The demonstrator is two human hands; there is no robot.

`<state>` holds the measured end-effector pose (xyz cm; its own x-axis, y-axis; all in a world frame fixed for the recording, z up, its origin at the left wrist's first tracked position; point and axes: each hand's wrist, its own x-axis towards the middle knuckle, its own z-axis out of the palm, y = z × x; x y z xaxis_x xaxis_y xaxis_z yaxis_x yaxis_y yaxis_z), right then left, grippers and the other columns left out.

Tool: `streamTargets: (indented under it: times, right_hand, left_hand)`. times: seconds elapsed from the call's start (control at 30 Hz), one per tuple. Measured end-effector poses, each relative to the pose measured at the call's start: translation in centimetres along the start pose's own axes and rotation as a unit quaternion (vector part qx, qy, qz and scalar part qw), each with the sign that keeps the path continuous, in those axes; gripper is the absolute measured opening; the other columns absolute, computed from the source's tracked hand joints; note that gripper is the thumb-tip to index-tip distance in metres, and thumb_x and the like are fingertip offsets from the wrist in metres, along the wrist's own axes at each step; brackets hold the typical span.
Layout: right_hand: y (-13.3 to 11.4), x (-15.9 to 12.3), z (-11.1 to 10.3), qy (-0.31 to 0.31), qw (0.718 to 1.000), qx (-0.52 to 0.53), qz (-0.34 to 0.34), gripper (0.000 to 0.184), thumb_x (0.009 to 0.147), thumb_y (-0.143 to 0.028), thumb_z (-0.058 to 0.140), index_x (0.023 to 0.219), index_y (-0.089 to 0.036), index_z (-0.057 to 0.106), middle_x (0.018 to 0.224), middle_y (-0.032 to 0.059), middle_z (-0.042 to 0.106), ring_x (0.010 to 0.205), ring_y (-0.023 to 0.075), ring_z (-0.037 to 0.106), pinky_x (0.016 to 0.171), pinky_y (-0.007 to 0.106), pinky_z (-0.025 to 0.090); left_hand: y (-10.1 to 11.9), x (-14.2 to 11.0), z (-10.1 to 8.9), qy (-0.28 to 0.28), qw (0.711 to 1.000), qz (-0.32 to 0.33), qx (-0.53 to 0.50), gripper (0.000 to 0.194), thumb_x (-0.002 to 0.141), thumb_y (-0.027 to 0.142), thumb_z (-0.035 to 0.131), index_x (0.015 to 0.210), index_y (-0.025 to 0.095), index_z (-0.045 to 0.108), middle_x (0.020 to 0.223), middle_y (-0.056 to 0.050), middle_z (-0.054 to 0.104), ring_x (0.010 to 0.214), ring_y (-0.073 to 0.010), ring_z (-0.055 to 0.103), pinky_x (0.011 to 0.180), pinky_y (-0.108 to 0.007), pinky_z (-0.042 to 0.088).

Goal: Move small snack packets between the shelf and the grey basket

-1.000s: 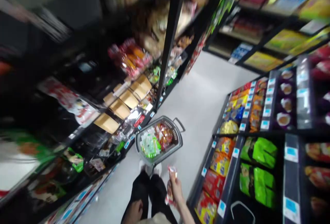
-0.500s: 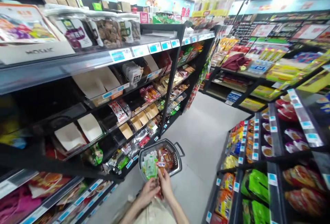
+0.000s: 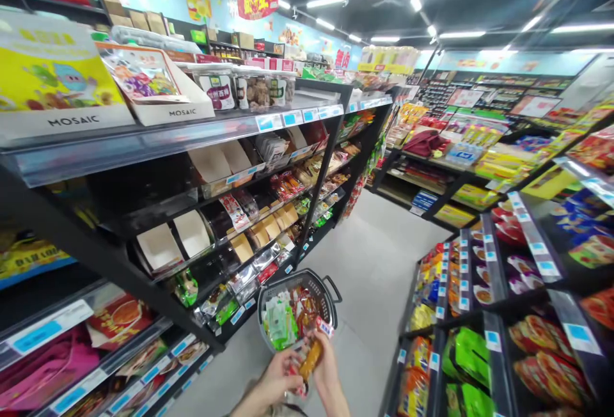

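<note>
Slanting between the left hand (image 3: 278, 371) and the right hand (image 3: 327, 366), the snack packet (image 3: 311, 358) ran lengthwise from its near end up and away to the right. The right hand curled closed along its right side, the left gripped its lower left, and the basket (image 3: 328, 305) stood on the floor (image 3: 374, 270) just beyond them.
</note>
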<state>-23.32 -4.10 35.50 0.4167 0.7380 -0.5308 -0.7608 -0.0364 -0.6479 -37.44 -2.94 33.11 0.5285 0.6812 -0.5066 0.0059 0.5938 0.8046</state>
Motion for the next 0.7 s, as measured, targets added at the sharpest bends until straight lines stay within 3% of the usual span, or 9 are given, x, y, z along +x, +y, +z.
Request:
streamTargets:
  times: [0.1, 0.27, 0.4, 0.57, 0.7]
  right_hand:
    - [0.8, -0.9, 0.2, 0.048, 0.997, 0.06, 0.011, 0.043, 0.052, -0.039, 0.096, 0.072, -0.023, 0.061, 0.059, -0.0074, 0.063, 0.048, 0.0118, 0.059, 0.048, 0.024, 0.051]
    - [2.8, -4.0, 0.4, 0.009, 0.996, 0.072, 0.057, 0.057, 0.051, -0.042, 0.099, 0.063, -0.022, 0.047, 0.047, -0.0131, 0.04, 0.037, 0.004, 0.033, 0.038, 0.017, 0.029]
    - [2.9, -6.6, 1.2, -0.025, 0.994, 0.069, 0.076, 0.062, 0.06, -0.047, 0.095, 0.063, -0.023, 0.039, 0.047, -0.0155, 0.029, 0.037, 0.0017, 0.022, 0.037, 0.015, 0.022]
    - [2.4, -8.0, 2.8, -0.107, 0.987, 0.03, 0.114, 0.061, 0.072, -0.048, 0.089, 0.061, -0.023, 0.036, 0.047, -0.0148, 0.028, 0.04, 0.0019, 0.017, 0.037, 0.014, 0.019]
    - [2.0, -8.2, 3.4, -0.118, 0.986, 0.012, 0.117, 0.059, 0.07, -0.05, 0.091, 0.06, -0.022, 0.04, 0.046, -0.0145, 0.03, 0.04, 0.0024, 0.017, 0.037, 0.015, 0.022]
  left_hand:
    - [-0.1, -2.0, -1.2, 0.007, 0.999, 0.004, -0.032, 0.052, 0.05, 0.036, 0.094, 0.09, 0.02, 0.065, 0.075, 0.0, 0.065, 0.057, -0.0135, 0.059, 0.054, -0.026, 0.048]
    - [-0.4, -6.4, -2.0, -0.028, 0.998, -0.026, -0.041, 0.055, 0.052, 0.045, 0.096, 0.088, 0.022, 0.061, 0.079, 0.001, 0.067, 0.058, -0.0126, 0.059, 0.055, -0.025, 0.051]
    - [0.0, -9.2, -2.2, -0.053, 0.995, -0.06, -0.056, 0.069, 0.055, 0.064, 0.092, 0.101, 0.021, 0.064, 0.087, -0.001, 0.069, 0.069, -0.0166, 0.065, 0.06, -0.029, 0.057]
    - [1.5, -9.9, -1.6, -0.099, 0.992, -0.069, -0.034, 0.072, 0.057, 0.067, 0.091, 0.102, 0.016, 0.068, 0.087, -0.007, 0.073, 0.073, -0.0205, 0.069, 0.064, -0.033, 0.058]
    - [2.6, -9.1, -0.7, -0.137, 0.99, -0.03, 0.0, 0.066, 0.062, 0.068, 0.087, 0.092, 0.012, 0.069, 0.077, -0.008, 0.074, 0.064, -0.0174, 0.067, 0.068, -0.031, 0.054]
